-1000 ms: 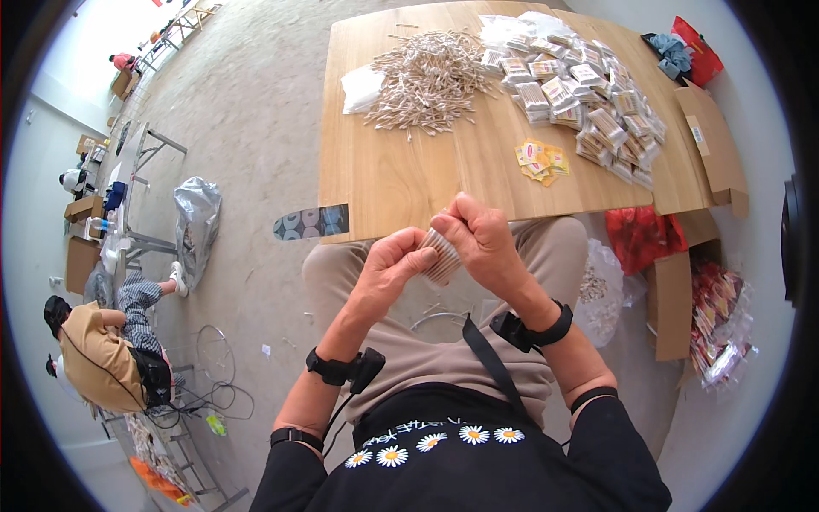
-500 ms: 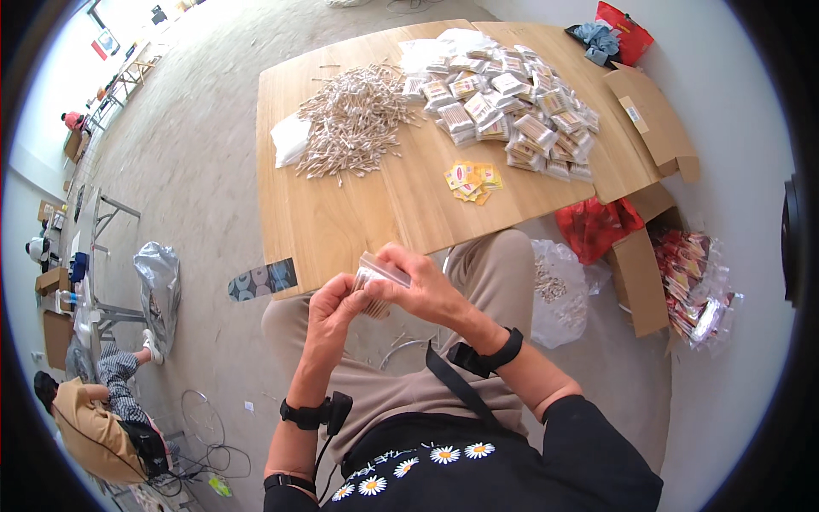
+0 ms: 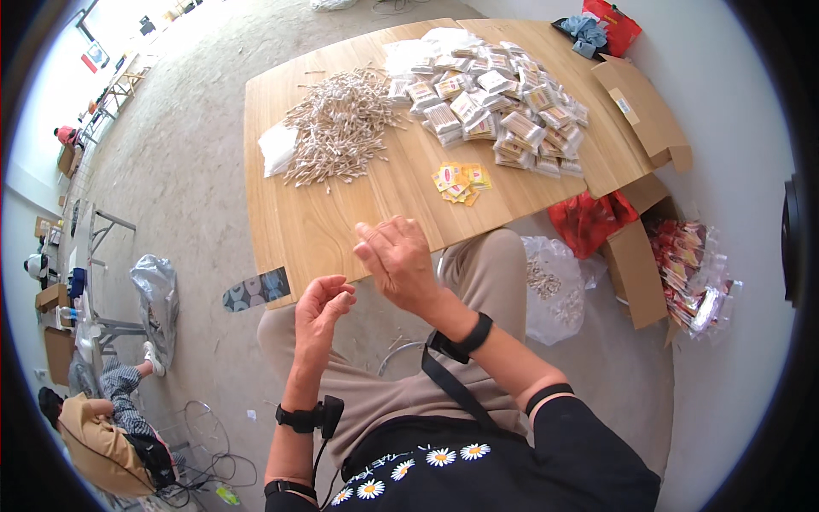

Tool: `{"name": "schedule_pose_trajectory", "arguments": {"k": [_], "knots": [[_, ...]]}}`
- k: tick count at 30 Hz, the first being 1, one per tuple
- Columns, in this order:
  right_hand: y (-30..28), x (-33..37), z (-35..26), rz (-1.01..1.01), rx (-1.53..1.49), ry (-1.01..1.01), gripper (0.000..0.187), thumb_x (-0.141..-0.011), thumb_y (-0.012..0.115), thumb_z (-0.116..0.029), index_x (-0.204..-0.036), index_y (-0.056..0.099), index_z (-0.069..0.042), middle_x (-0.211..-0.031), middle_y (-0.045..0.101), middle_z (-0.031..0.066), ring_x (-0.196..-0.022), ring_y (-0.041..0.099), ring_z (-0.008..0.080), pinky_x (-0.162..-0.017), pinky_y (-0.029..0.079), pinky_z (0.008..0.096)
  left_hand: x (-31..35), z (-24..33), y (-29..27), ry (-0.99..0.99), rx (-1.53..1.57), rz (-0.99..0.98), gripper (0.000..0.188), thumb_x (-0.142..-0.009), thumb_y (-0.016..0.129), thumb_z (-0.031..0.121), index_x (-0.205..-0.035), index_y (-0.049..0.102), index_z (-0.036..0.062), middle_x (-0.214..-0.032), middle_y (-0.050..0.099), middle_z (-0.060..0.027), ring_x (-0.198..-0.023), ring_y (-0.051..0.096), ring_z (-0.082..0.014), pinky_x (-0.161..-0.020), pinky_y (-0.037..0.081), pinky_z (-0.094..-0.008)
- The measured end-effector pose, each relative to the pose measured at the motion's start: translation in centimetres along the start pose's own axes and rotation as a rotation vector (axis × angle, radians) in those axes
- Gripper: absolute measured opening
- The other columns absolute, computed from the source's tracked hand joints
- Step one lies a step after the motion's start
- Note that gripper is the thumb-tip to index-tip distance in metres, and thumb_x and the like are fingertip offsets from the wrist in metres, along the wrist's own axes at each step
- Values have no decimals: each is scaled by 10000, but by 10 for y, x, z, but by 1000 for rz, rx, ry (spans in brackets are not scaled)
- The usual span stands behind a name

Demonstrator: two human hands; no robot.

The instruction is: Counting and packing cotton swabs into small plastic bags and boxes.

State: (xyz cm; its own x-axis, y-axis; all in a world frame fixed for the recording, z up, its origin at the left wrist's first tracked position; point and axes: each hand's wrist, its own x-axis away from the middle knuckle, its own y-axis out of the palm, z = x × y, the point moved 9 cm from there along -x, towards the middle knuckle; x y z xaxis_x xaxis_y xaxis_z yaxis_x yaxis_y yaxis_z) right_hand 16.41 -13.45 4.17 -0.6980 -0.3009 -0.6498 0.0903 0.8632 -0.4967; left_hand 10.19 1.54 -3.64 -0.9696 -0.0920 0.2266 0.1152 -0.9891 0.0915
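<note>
My left hand [image 3: 319, 317] is above my lap at the table's near edge, its fingers loosely curled and apart, with nothing visible in them. Ahead of it, my right hand [image 3: 397, 263] is over the front edge of the wooden table, back upward. Its thumb and bent fingers are apart, no object shows in them, and its palm is hidden. A heap of loose cotton swabs [image 3: 341, 124] lies at the table's far left. To its right is a pile of small clear bags of swabs [image 3: 499, 102]. Small yellow cards [image 3: 461, 182] lie scattered in front of those bags.
White plastic bags [image 3: 277, 148] lie beside the swab heap. A patterned strip [image 3: 256, 290] sticks out past the table's left corner. Right of my knees are a clear sack of swabs [image 3: 553, 286], a red bag [image 3: 589, 224] and a cardboard box [image 3: 633, 273]. Another person [image 3: 107, 444] sits at lower left.
Half a second ago both hands held a small clear bag of swabs; it is no longer in view there. My hands have separated, the right moving forward over the table. The view has shifted slightly.
</note>
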Motion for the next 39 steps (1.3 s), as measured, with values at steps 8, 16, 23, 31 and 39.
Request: {"name": "schedule_pose_trajectory", "arguments": {"k": [8, 16, 23, 31, 39], "knots": [[-6, 15, 112, 58, 201, 272, 276, -987, 517, -270, -913, 681, -61, -793, 661, 147, -734, 642, 335, -659, 486, 468, 8, -17, -29, -111, -57, 8, 201, -924, 657, 82, -1091, 616, -23, -920, 691, -84, -808, 666, -150, -761, 532, -272], [-208, -27, 336, 614, -163, 1006, 661, -933, 516, -628, -685, 622, -25, -573, 558, 87, -518, 533, 182, -503, 403, 391, -15, -9, -80, -106, -146, 149, 168, -914, 638, 94, -1040, 618, -16, -898, 692, -89, -800, 666, -145, -754, 548, -281], [-111, 16, 275, 250, 243, 601, 203, -898, 606, -173, -820, 667, 5, -819, 694, 188, -770, 672, 317, -700, 495, 424, -89, 22, -150, 92, -349, 320, 92, -870, 659, 51, -932, 629, -10, -814, 667, -50, -709, 640, -111, -653, 529, -261], [52, 36, 110, -216, 482, 151, 258, -849, 677, -261, -722, 542, -82, -742, 527, 105, -707, 549, 301, -665, 399, 431, -208, 31, -195, 24, -333, 490, 150, -816, 724, 93, -879, 639, -13, -760, 672, -59, -640, 638, -118, -579, 520, -272], [56, 39, 108, -196, 558, 107, 300, -841, 663, -235, -677, 450, -102, -693, 428, 84, -662, 482, 278, -618, 345, 411, -308, 32, -205, -11, -436, 595, 259, -786, 801, 134, -920, 615, 14, -770, 657, -47, -608, 615, -102, -533, 495, -233]]}}
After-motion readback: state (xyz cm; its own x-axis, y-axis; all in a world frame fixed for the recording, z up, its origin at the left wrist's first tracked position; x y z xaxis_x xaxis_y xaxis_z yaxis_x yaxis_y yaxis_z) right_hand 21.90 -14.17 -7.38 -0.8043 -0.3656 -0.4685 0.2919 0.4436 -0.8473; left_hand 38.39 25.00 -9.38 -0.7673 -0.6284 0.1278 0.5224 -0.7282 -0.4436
